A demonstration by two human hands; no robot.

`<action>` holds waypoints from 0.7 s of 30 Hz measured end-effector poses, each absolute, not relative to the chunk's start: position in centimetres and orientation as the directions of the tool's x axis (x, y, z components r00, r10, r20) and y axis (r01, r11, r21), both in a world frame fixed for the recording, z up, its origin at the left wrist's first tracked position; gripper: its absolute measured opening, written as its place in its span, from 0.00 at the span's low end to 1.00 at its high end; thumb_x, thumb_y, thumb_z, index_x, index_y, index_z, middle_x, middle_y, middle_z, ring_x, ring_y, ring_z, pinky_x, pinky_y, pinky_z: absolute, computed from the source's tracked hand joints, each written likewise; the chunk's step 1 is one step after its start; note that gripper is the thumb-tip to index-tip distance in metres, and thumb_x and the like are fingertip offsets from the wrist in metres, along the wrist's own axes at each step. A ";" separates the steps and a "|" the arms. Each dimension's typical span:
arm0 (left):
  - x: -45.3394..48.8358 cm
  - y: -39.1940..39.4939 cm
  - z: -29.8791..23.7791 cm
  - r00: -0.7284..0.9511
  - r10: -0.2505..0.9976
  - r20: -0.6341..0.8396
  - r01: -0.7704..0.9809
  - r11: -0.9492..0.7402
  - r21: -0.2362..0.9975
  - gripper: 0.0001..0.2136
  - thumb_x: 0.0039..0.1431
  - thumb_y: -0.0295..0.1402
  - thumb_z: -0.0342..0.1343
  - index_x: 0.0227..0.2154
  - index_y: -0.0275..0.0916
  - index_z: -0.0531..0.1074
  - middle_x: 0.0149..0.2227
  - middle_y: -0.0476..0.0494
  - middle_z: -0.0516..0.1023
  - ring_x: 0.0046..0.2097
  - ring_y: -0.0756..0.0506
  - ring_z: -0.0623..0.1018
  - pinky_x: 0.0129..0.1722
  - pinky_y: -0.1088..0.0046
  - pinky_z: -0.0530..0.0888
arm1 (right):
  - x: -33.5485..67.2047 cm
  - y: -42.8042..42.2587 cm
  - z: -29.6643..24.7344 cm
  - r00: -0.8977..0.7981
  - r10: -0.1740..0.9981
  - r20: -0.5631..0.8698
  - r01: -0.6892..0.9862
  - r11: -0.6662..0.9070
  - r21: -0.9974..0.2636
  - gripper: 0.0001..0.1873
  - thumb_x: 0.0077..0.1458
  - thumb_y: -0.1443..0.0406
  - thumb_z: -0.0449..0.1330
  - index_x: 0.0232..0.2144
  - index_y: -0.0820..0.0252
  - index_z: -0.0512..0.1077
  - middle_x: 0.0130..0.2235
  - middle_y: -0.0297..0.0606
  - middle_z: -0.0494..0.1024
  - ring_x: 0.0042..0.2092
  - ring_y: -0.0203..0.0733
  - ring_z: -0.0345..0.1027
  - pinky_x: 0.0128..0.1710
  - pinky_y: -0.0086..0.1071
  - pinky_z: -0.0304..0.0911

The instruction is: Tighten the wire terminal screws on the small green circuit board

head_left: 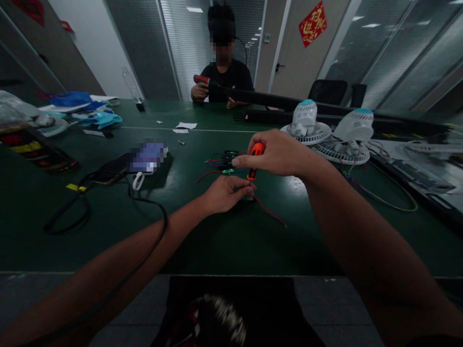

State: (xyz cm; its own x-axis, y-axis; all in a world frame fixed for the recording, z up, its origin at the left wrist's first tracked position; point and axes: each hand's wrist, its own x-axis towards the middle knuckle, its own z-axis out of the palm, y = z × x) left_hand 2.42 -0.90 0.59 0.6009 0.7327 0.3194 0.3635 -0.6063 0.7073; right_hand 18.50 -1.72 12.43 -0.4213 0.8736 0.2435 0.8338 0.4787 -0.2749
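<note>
My right hand (277, 154) grips an orange-handled screwdriver (255, 156) held upright, its tip pointing down at a small green circuit board (248, 196) on the green table (217, 241). My left hand (226, 193) rests on the table with its fingers pinched on that board, which is mostly hidden under them. A red wire (269, 212) runs from the board toward me. Just beyond lies a bundle of red, blue and black wires with another small green board (226, 164).
Two white small fans (327, 130) lie at the right with loose cables. A black cable (108, 193) loops at the left near a phone-like object. Across the table a person holds a red tool. Blue cloths and paper scraps lie far left.
</note>
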 end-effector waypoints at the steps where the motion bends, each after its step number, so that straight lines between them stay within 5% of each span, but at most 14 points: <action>1: 2.5 -0.9 0.6 0.601 0.731 0.324 0.364 -0.611 0.703 0.08 0.60 0.34 0.52 0.34 0.40 0.76 0.38 0.50 0.81 0.40 0.50 0.79 0.45 0.73 0.73 | 18.5 -2.0 12.6 -0.396 0.878 0.269 0.854 0.460 -0.245 0.26 0.47 0.43 0.57 0.25 0.62 0.72 0.25 0.37 0.71 0.27 0.36 0.60 0.27 0.32 0.51; 9: 2.4 -1.1 0.5 0.593 0.715 0.371 0.375 -0.652 0.658 0.09 0.61 0.36 0.52 0.36 0.40 0.75 0.39 0.48 0.80 0.42 0.49 0.78 0.46 0.71 0.72 | 17.6 -3.3 12.9 -0.371 0.858 0.356 0.911 0.410 -0.036 0.22 0.56 0.51 0.53 0.29 0.62 0.74 0.26 0.40 0.73 0.29 0.40 0.64 0.30 0.32 0.51; 15: 1.0 -1.0 0.3 0.694 0.623 0.360 0.450 -0.766 0.459 0.08 0.52 0.32 0.58 0.36 0.38 0.73 0.38 0.44 0.76 0.43 0.45 0.74 0.48 0.64 0.69 | 17.6 -2.7 12.5 -0.364 0.858 0.363 0.913 0.406 -0.044 0.19 0.56 0.53 0.53 0.31 0.62 0.75 0.27 0.40 0.75 0.29 0.40 0.64 0.30 0.32 0.51; 21: 0.3 -0.4 0.0 0.716 0.621 0.319 0.483 -0.770 0.416 0.06 0.55 0.34 0.56 0.33 0.39 0.74 0.37 0.45 0.73 0.43 0.46 0.71 0.48 0.64 0.68 | 17.8 -2.2 12.2 -0.360 0.862 0.357 0.911 0.407 -0.062 0.18 0.56 0.54 0.53 0.32 0.63 0.75 0.27 0.40 0.74 0.28 0.39 0.63 0.29 0.32 0.50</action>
